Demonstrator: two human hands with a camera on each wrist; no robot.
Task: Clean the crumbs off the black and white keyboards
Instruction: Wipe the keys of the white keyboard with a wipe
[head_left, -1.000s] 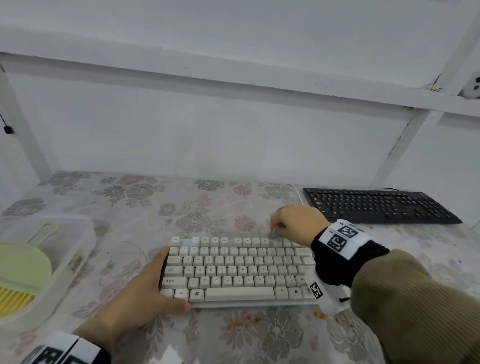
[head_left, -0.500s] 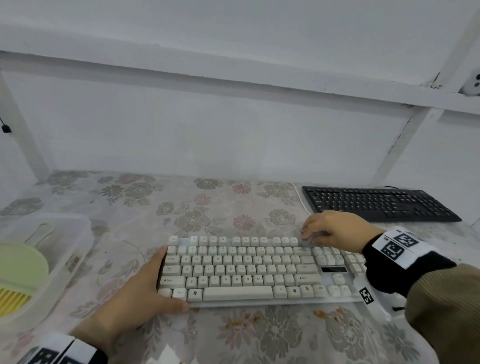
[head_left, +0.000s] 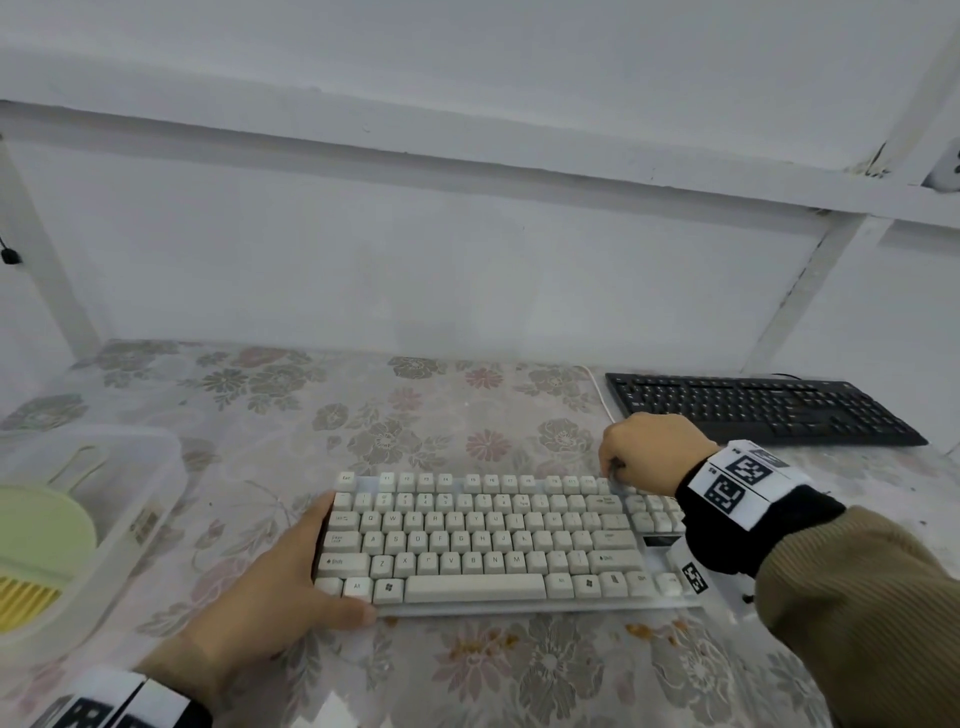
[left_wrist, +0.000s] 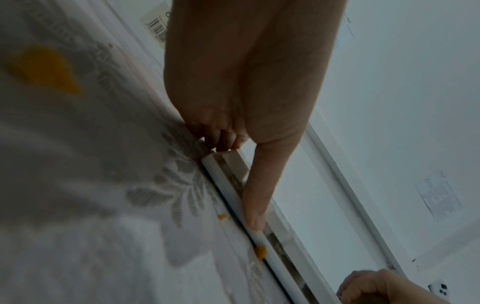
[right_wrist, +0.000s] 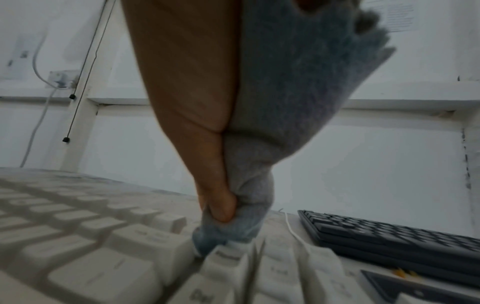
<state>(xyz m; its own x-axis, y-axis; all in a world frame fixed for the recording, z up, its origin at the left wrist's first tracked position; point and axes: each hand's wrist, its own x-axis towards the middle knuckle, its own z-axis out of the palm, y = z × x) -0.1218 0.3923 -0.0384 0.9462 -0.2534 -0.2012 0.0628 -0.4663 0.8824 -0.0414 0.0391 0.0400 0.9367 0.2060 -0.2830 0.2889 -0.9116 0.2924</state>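
The white keyboard (head_left: 483, 540) lies on the flowered tabletop in front of me. My left hand (head_left: 291, 587) holds its left end, thumb stretched along the front edge (left_wrist: 255, 205) and fingers curled at the corner. My right hand (head_left: 644, 452) is at the right end of the top key row and grips a bunched grey-blue cloth (right_wrist: 298, 92). The cloth's tip presses down between the keys (right_wrist: 207, 242). The black keyboard (head_left: 753, 410) sits at the back right, clear of both hands. Orange crumbs (head_left: 641, 631) lie on the table by the white keyboard's front edge.
A clear plastic box (head_left: 156, 467) at the left holds a green dustpan (head_left: 41, 525) and a yellow brush. A white cable (head_left: 597, 389) runs between the two keyboards. The wall and a white frame close off the back of the table.
My right hand has slid the cloth to the right along the white keyboard's top row, then stayed near its right end. The left hand has kept its hold.
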